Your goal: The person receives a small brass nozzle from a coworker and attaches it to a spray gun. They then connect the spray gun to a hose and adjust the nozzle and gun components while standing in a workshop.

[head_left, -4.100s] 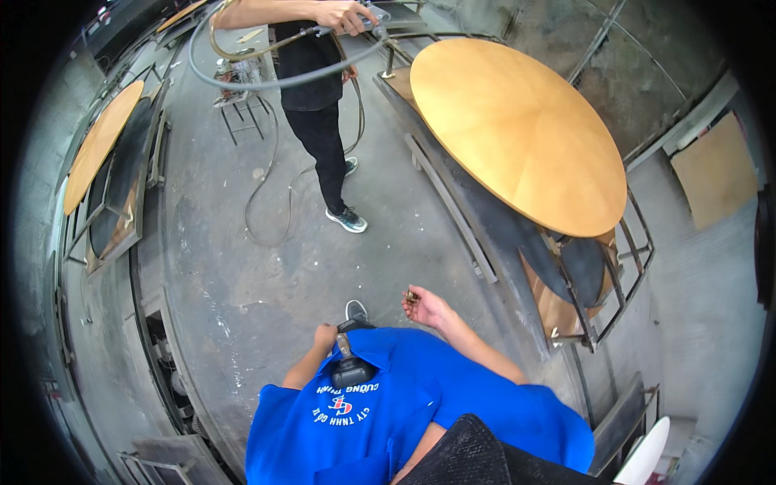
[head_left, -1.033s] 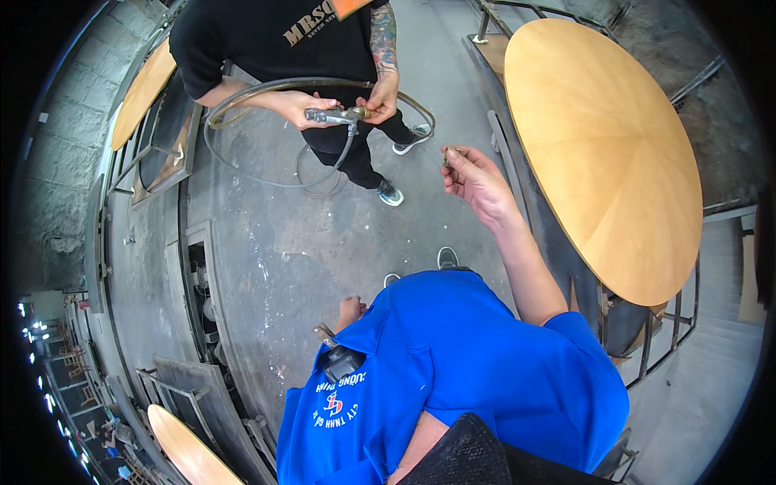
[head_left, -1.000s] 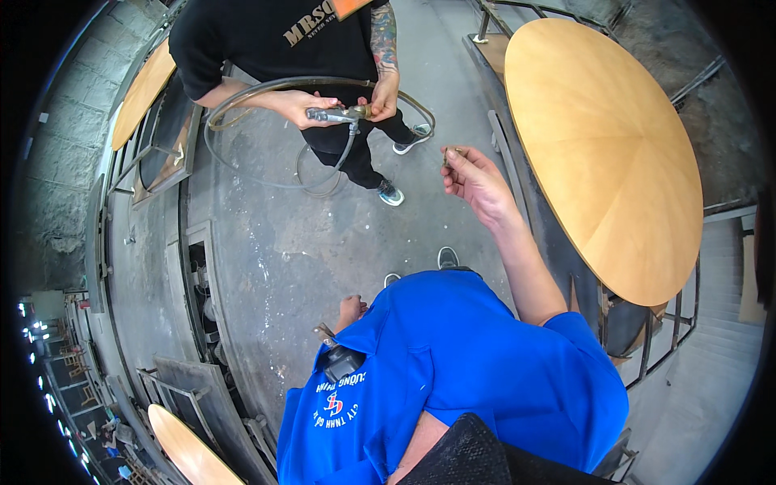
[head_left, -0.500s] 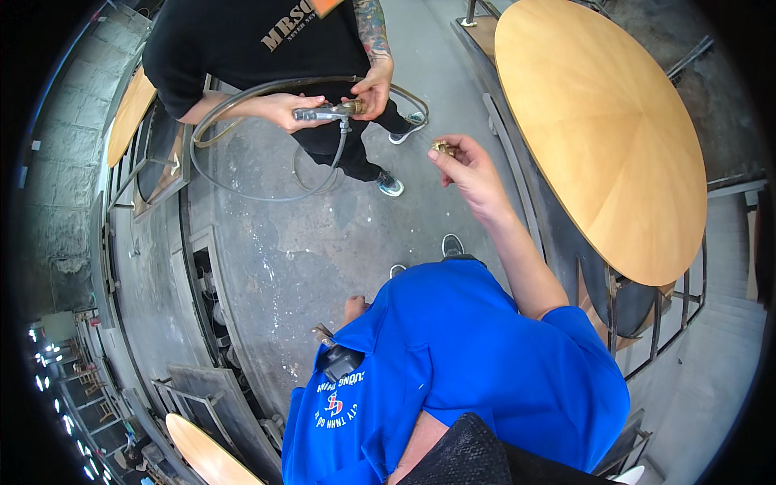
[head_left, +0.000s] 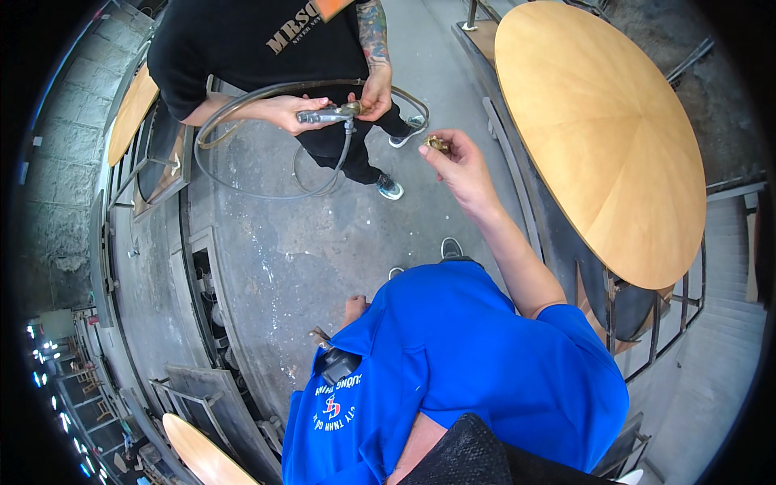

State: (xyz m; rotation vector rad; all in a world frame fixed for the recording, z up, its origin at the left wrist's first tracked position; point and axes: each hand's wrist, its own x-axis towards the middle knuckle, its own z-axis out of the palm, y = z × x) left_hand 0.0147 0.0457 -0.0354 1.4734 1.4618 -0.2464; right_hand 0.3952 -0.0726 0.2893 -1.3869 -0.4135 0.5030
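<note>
In the right hand, a brassy fitting in pinch grip; left hand, grip unclear.

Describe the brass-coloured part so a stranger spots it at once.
Start at the largest wooden disc, upper right. Just left of it, the wearer's right hand pinches the brass-coloured part. It is small and golden, unlike the longer, silvery tool that the co-worker holds farther left.
</note>
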